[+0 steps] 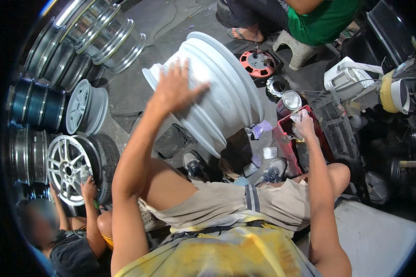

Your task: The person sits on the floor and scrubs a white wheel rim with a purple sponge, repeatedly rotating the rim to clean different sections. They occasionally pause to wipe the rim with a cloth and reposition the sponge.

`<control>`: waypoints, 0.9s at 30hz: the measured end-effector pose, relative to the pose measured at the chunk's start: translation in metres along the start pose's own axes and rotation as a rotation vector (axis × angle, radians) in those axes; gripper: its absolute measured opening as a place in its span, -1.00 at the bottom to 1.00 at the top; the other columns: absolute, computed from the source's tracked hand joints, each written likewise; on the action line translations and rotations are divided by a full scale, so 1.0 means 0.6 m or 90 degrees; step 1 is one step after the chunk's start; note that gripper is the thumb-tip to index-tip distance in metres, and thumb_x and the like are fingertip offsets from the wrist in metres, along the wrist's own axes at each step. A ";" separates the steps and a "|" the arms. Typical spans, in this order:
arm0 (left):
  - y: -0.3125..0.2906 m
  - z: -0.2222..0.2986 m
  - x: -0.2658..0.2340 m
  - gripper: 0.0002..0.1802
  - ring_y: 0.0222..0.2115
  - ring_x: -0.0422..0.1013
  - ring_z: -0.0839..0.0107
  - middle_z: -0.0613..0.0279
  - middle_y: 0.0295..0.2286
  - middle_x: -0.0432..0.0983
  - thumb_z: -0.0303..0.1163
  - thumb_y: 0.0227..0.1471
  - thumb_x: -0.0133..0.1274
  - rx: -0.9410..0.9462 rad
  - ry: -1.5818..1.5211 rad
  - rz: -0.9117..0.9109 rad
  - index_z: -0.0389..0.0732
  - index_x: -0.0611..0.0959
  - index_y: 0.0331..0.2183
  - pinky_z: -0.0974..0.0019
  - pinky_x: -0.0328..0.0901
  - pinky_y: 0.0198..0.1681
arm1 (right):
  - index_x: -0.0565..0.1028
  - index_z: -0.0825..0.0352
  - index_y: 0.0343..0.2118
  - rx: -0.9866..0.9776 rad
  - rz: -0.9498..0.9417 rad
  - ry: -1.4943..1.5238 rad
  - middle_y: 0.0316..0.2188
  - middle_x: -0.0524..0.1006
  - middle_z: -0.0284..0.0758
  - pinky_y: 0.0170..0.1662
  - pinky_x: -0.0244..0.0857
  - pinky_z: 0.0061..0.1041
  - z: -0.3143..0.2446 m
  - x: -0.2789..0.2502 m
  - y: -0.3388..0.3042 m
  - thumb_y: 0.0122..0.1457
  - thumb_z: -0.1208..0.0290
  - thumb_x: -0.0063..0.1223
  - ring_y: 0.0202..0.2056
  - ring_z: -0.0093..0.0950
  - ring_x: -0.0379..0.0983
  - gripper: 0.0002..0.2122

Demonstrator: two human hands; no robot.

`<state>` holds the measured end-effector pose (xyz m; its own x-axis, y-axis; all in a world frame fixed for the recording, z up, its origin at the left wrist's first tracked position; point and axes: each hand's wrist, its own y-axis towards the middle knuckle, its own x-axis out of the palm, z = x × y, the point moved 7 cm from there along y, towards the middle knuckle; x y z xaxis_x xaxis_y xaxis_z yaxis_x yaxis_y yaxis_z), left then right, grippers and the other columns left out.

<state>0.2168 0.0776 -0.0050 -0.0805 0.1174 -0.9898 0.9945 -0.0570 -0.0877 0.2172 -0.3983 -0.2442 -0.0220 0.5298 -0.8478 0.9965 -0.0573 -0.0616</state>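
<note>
1. one light grey wheel (224, 90) sits in the middle, ahead of the person's shoes (273, 171), tilted, smooth barrel showing; what it rests on is hidden.
2. left hand (174, 87): open, fingers spread, laid over the wheel's far-left part, empty. motion-blurred; can't tell whether the palm touches the surface.
3. right hand (304, 127): fingers closed on a white crumpled piece (295, 118), cloth or paper, can't tell which. it's above the red crate (282, 137), well apart from the wheel.
4. just beyond that hand: open tin can (291, 100), pale inside; near it a silver round part (276, 87) and an orange-and-black round device (259, 63).
5. purple scraps (262, 128) lie between wheel and crate, near the shoes.
6. farther right: white plastic container (346, 77) with a handle, then a white cylinder with a yellow band (389, 92).
7. far side: co-worker in a green top (325, 23), seated on a beige stool (296, 48).
8. lower left: another person, hands on a silver spoked wheel (69, 170) beside a black tyre (105, 161).
9. upper left: stacked rims (99, 34), plus one whitish wheel (85, 106) standing near them.
</note>
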 end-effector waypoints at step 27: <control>-0.186 0.273 0.072 0.07 0.44 -0.10 -0.08 -0.24 0.41 -0.06 0.23 0.19 0.08 0.448 -0.147 0.135 -0.43 0.17 0.36 -0.10 -0.14 0.48 | 0.60 0.41 -0.05 -0.202 0.259 0.175 -0.22 0.62 -0.01 -0.08 0.40 -0.16 -0.218 -0.161 -0.031 0.33 0.30 0.12 -0.17 -0.07 0.59 -0.71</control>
<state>0.0912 -0.0736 -0.0563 0.0179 -0.1711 -0.9851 0.7194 -0.6820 0.1315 0.2115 -0.3375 -0.0924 0.3468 0.7212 -0.5997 0.8972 -0.0686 0.4363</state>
